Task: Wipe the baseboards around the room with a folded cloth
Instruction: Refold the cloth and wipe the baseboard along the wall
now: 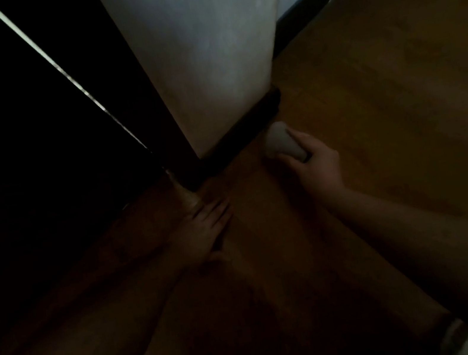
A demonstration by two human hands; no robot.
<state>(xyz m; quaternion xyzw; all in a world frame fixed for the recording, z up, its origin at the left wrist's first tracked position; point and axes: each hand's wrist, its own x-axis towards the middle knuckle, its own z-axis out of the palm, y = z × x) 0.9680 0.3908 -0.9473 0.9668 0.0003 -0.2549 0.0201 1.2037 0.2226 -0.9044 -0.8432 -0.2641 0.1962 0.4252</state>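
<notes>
A dark baseboard (244,127) runs along the foot of a white wall section (205,57). My right hand (316,164) grips a pale folded cloth (281,143), whose far end sits just in front of the baseboard near its right corner; contact cannot be told in the dim light. My left hand (204,229) lies flat on the wooden floor with straight fingers, near the bottom of a dark door edge.
A dark door or opening (31,134) with a thin bright slit fills the left. Wooden floor (382,88) spreads to the right and behind. Another stretch of dark baseboard (307,12) runs along the far wall at the upper right.
</notes>
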